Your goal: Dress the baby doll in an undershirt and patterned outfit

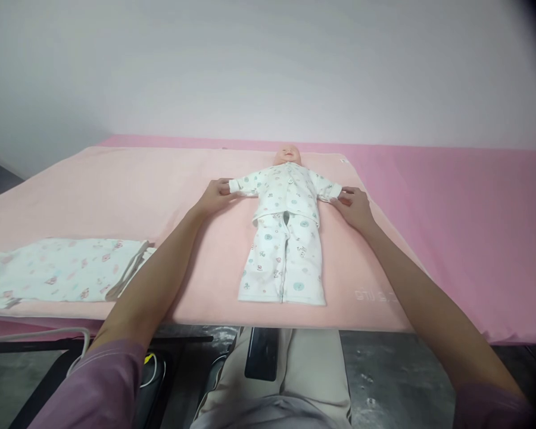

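Note:
A baby doll (288,154) lies on its back on a peach mat (205,250), its head toward the wall. It wears a white printed shirt (286,190), the sleeves stretched out to both sides. Below the shirt are matching printed trousers (290,262), legs flat, with a small dark gap at the crotch. My left hand (215,198) pinches the cuff of the sleeve on the left. At the opposite cuff, my right hand (356,208) has its thumb and fingers closed on the sleeve's end. The doll's own hands cannot be made out.
Folded white printed cloths (67,268) lie at the mat's left front. Pink cloth (473,238) covers the surface to the right, and a pale wall (268,65) rises behind. A black phone (262,354) rests on my lap. A white cable (40,330) runs along the lower left.

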### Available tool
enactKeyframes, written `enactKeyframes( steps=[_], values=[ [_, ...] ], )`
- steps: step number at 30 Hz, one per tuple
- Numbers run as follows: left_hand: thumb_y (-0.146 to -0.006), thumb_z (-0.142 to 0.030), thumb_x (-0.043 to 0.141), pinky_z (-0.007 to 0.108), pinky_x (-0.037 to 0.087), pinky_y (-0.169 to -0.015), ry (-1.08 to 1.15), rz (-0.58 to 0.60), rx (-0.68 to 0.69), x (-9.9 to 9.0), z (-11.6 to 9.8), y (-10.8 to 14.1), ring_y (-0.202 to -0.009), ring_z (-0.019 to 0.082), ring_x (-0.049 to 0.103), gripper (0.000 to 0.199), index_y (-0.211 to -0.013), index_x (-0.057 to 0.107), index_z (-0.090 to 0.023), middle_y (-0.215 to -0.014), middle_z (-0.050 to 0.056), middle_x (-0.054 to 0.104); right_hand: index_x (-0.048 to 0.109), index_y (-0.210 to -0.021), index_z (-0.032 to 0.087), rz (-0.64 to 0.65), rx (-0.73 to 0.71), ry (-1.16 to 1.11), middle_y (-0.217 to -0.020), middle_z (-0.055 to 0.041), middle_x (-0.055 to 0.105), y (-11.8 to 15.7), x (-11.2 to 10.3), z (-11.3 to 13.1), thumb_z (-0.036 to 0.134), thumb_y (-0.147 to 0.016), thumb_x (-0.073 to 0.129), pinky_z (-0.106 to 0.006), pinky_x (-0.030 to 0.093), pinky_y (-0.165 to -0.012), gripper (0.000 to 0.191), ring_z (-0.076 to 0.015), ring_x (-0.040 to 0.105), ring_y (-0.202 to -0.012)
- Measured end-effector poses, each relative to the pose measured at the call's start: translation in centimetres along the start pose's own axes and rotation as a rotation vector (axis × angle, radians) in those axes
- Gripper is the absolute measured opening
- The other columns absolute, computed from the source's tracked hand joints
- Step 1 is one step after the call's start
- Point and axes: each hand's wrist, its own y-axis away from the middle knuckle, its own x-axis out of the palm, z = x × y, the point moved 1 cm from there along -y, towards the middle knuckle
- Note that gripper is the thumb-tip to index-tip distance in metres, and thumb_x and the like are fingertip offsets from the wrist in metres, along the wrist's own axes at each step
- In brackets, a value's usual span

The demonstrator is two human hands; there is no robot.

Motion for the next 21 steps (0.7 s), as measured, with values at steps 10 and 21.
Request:
enactKeyframes(
  steps=[10,21],
  values=[
    [-0.09,-0.079,0.079,0.049,0.059,-0.117,-0.106,0.06,0.086,-0.5,0.6,-0.5,-0.139,0.037,0.066,0.06,-0.097,0.084,-0.02,-0.154,0.016,0.069,0.064,-0.086,0.022,-0.069,-0.063,0.139,-0.129,-0.0179,0.072,-0.5,-1.0,-0.1,0.047,-0.096,0.068,-0.065,0.046,-0.117,0.027,-0.0422,0.062,-0.127],
    [-0.104,-0.065,0.06,0.05,0.056,-0.11,-0.014,-0.364,0.208,0.3,-3.8,3.4,-0.108,0.029,0.069,0.042,-0.099,0.06,-0.023,-0.11,0.014,0.071,0.066,-0.125,0.024,-0.043,-0.336,0.111,-0.137,-0.0191,0.072,2.5,-2.4,5.5,0.042,-0.104,0.058,-0.065,0.043,-0.123,0.028,-0.0402,0.064,-0.136]
  ],
)
